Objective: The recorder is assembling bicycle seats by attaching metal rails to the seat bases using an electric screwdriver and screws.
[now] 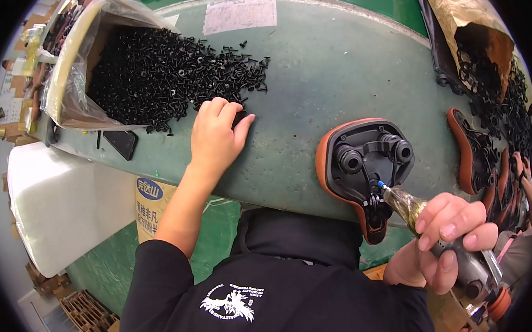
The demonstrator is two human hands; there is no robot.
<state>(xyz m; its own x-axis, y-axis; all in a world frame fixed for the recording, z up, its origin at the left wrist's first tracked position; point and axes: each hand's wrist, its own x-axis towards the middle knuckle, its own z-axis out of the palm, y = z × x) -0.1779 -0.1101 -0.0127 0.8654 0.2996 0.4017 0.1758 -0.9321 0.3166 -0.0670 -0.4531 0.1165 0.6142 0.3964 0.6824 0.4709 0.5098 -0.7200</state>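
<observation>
While the left hand (216, 135) lay flat at the lower edge of the heap of black screws (171, 75) in the upper left of the frame, its fingers curled loosely over a few of them, whether any sat in its grip could not be told. At lower right the right hand (447, 240) was clenched around a powered driver (438, 235), whose tip pointed up-left into the black underside of the brown saddle (362, 173) on the green surface (310, 85). Its rear end was cut off.

Left hand (215, 135) outstretched, fingers curled down, right hand (447, 240) clenched, forearm low
</observation>
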